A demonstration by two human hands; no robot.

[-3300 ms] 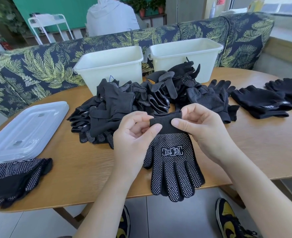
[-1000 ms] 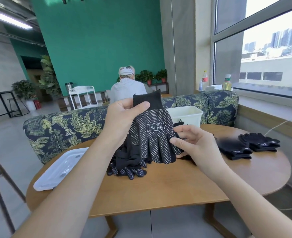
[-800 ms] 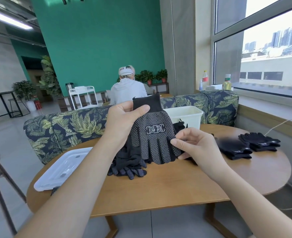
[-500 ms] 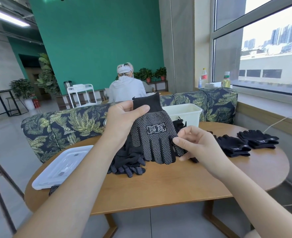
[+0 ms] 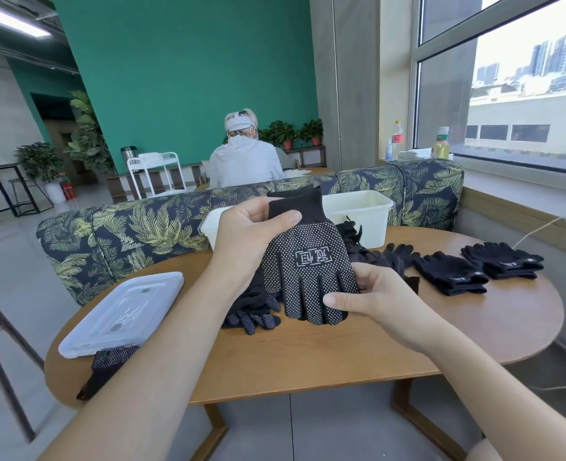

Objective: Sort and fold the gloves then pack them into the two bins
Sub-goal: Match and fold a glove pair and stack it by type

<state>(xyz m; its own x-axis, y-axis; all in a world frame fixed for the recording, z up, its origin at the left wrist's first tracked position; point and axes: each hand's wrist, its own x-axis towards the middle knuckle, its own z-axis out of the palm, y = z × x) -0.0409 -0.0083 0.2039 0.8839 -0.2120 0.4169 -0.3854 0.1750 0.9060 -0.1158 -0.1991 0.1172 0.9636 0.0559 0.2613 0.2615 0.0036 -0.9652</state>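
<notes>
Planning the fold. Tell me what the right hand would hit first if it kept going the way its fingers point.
The right hand points left across the dotted glove, which it already pinches. Further on, likely the left forearm, though depth is unclear.

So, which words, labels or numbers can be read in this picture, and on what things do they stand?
Dotted glove: a white boxed mark of two characters, seen upside down, not readable for certain.
Folded plain gloves: small white cuff print, too blurred.
Bottle with red label on the windowsill: too small.
Nothing else bears text.
</notes>
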